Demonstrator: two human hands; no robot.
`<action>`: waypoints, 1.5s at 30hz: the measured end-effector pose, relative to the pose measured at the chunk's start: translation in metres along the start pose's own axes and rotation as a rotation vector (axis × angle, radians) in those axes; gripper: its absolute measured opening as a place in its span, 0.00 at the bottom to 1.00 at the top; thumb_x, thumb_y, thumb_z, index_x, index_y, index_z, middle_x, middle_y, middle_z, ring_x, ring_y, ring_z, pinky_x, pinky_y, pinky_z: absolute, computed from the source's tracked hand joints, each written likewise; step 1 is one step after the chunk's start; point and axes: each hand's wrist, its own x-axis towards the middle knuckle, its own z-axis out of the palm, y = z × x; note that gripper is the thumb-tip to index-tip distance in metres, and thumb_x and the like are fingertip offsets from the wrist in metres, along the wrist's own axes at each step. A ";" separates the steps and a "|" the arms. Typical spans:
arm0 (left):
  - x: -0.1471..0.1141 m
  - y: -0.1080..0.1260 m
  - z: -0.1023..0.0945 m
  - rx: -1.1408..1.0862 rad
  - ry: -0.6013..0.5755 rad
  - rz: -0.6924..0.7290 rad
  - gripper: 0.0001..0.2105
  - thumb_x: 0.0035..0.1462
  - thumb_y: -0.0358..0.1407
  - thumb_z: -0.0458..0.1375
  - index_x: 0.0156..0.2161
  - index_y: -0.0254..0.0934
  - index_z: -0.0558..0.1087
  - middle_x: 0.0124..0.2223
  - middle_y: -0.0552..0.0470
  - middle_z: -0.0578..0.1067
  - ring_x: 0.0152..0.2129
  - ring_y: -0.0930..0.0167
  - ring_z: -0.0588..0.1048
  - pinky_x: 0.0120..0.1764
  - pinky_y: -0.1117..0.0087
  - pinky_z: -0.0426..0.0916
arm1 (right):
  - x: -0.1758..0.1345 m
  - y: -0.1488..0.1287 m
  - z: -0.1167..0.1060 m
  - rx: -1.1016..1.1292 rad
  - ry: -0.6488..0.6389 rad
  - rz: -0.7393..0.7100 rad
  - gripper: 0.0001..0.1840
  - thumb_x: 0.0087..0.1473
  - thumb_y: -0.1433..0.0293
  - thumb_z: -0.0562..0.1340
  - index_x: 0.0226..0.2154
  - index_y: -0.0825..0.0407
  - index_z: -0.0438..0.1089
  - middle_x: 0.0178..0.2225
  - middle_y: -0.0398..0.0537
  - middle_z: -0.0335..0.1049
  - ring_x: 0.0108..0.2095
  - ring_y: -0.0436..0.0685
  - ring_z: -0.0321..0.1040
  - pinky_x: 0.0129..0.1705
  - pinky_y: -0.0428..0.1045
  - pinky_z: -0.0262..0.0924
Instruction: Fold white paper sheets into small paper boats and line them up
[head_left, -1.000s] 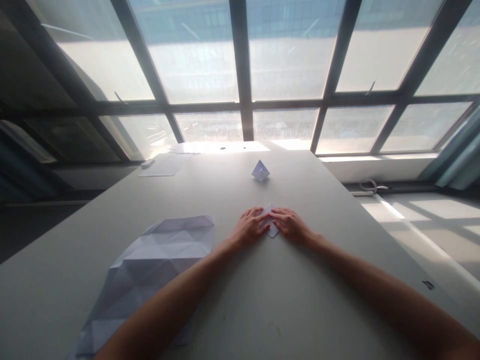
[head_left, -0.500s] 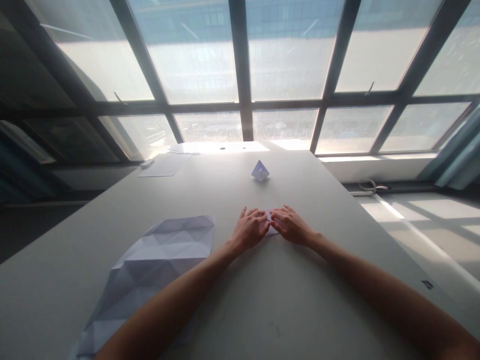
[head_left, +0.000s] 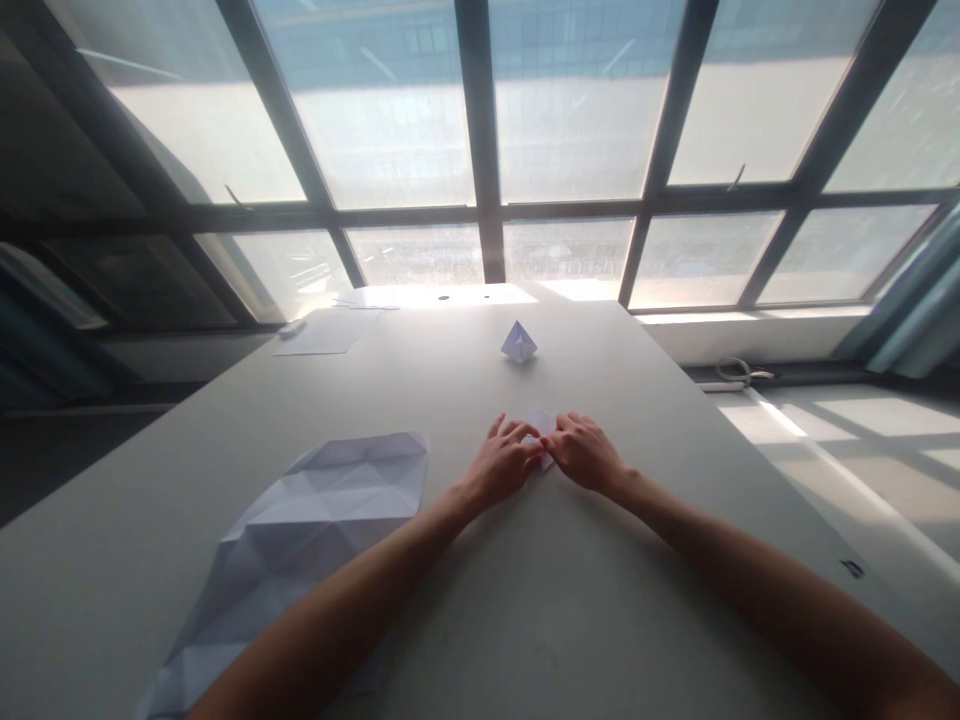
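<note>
On the grey worktop [head_left: 615,620] by the windows, the small folded paper [head_left: 541,421] lies dead centre — pinched between left hand [head_left: 501,467] and right hand [head_left: 586,455], equally near both.

From my remote seat, strong daylight poured in through the tall dark-framed window wall [head_left: 480,150], washing the panes nearly white and laying glare across the far end of the long pale grey table [head_left: 450,296]. My bare forearms read dark against it, with soft shadows toward me. The wide lens bowed the frame lines at the edges.
</note>
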 end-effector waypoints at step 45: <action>0.008 -0.040 0.029 -0.338 0.174 -0.340 0.39 0.50 0.38 0.67 0.65 0.36 0.58 0.54 0.42 0.74 0.53 0.59 0.70 0.55 0.58 0.65 | 0.006 0.038 0.023 0.708 0.190 0.409 0.14 0.50 0.59 0.65 0.28 0.53 0.71 0.26 0.47 0.74 0.28 0.56 0.70 0.29 0.47 0.60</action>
